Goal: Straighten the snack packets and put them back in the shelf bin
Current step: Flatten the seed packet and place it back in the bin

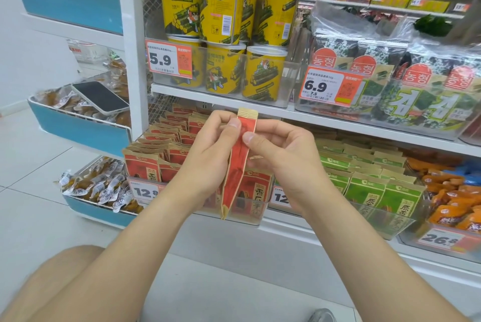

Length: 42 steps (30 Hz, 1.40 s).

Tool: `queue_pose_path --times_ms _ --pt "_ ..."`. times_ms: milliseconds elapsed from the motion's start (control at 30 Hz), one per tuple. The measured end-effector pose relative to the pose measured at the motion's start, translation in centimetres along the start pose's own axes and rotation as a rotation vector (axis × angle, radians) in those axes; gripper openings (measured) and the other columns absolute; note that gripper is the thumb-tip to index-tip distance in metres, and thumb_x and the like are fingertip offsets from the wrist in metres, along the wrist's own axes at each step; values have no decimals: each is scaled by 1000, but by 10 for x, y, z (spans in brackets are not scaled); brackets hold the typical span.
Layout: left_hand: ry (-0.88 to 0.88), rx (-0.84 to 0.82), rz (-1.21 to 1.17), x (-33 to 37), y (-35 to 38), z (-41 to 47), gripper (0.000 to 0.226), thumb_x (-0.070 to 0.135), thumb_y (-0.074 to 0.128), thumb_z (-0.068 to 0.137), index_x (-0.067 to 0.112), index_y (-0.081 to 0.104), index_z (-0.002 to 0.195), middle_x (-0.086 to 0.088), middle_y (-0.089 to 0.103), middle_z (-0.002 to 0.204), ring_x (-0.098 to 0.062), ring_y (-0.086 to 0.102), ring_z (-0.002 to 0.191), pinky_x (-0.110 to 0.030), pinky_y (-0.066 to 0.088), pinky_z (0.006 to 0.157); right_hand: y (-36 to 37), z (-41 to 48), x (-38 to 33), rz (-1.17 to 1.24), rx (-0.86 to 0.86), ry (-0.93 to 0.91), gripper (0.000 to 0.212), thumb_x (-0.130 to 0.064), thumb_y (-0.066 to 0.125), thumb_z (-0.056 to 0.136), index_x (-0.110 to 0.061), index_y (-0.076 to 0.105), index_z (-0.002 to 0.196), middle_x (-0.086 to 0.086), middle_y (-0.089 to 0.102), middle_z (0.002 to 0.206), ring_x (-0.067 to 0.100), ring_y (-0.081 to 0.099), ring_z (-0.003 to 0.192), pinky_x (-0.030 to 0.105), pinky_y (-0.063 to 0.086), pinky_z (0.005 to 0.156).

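Left hand (205,151) and right hand (285,156) pinch a red packet (237,165) edge-on before its clear bin (258,217), green packets (364,186) beside.

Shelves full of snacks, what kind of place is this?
Most likely a shop, in its snack aisle. Price tags show numbers like 5.9, many identical yellow tubs stand stacked, and matching red packets and green packets sit in rows.

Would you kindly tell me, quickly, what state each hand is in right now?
Left hand: closed, pinching the red snack packet.
Right hand: closed, pinching the same packet.
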<state>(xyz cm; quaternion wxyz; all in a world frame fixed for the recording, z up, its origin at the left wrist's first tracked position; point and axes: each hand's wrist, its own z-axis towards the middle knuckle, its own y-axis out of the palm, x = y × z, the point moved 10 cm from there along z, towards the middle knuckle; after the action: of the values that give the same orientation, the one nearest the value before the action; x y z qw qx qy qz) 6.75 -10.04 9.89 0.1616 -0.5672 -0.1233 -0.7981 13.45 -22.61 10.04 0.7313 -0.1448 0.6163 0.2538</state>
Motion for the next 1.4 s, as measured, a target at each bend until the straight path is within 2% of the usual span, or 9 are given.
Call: queue_pose_path --times_ms 133,367,533,667,767,833,933,1000,1400 --pt "21 -38 -16 2 4 0 24 34 48 114 13 59 113 12 69 90 -3 66 83 -21 56 73 -4 -2 3 35 29 36 16 -1 74 98 -1 78 114 19 82 96 24 77 80 31 65 67" --pt "19 -46 5 2 5 1 23 31 48 115 16 63 105 2 67 92 -8 65 82 -24 56 76 -7 -3 5 40 17 50 13 -6 76 98 0 79 109 20 81 94 25 77 79 35 65 71" --pt "20 79 -94 -1 -9 3 34 48 56 110 16 64 100 -10 61 88 -24 56 83 -47 47 81 -4 -3 1 -363 -80 14 12 -15 87 89 -11 78 96 10 81 93 28 78 83 47 67 83" --pt "-22 103 -249 -8 -12 4 44 67 71 90 24 67 96 -20 66 100 -34 63 92 -53 49 82 10 -7 16 -280 -204 139 17 -8 74 98 -11 65 113 9 79 114 33 79 102 48 64 96" --pt "-27 84 -240 -7 -11 5 35 53 74 95 22 72 113 -7 72 107 -24 67 94 -39 53 75 12 -7 16 -110 -187 199 21 -12 66 105 -2 56 121 18 81 103 37 80 91 45 67 86" --pt "-38 18 -190 -4 -5 4 29 37 75 101 26 74 127 -1 75 123 -22 72 105 -40 59 78 1 -4 10 -68 -76 160 27 -21 68 105 2 58 116 21 80 100 39 80 86 46 67 82" --pt "-53 -75 -120 0 4 -1 33 21 76 100 25 75 133 6 77 127 -17 77 113 -41 66 88 -19 0 2 -128 75 60 34 -30 76 101 2 66 104 20 80 100 43 78 97 51 67 88" --pt "-50 -67 -105 -1 4 -3 35 15 79 98 23 75 132 6 79 125 -17 77 115 -44 66 90 -23 2 1 -124 91 32 34 -30 76 100 3 68 102 20 81 100 44 76 101 46 68 86" --pt "-74 -279 14 -6 12 -4 39 7 58 110 25 67 144 8 76 134 -16 74 122 -42 64 98 -19 3 9 -251 50 -3 30 -27 70 105 2 71 100 19 81 93 37 81 90 54 66 87"
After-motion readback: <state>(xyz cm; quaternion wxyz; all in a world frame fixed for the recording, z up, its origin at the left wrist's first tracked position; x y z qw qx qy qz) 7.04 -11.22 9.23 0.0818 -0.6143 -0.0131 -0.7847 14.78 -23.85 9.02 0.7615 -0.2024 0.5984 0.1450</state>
